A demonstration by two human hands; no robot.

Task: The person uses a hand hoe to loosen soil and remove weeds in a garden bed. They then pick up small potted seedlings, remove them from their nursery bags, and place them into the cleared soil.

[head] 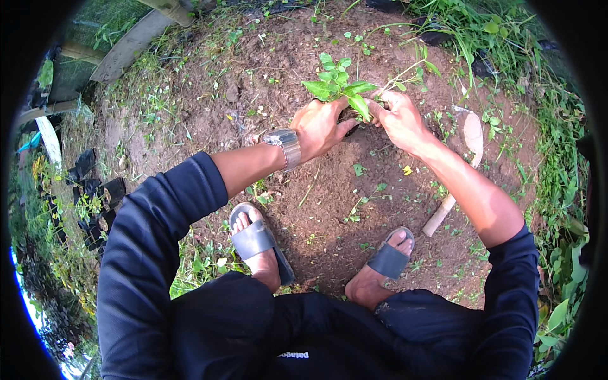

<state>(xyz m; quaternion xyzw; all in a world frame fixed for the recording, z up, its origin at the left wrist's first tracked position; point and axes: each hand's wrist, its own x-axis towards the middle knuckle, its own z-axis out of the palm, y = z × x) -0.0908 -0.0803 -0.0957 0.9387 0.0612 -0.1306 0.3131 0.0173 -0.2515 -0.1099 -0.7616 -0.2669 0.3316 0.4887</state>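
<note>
A leafy green seedling [335, 85] stands over the bare soil in front of me. My left hand [316, 127], with a metal-band watch [285, 145] on the wrist, is at its base. The leaves hide some of its fingers, so its hold is unclear. A small dark patch shows beside the left thumb, too little to name. My right hand [399, 116] pinches a thin leafy stem [403, 76] between thumb and fingers, close to the seedling's right side. That stem slants up and to the right.
A hand tool with a curved wooden handle [441, 213] lies on the soil, partly behind my right forearm. Black plastic plant bags [95, 190] are at the left. Dense grass [555, 142] borders the right. My sandalled feet [256, 237] rest on the ground below my hands.
</note>
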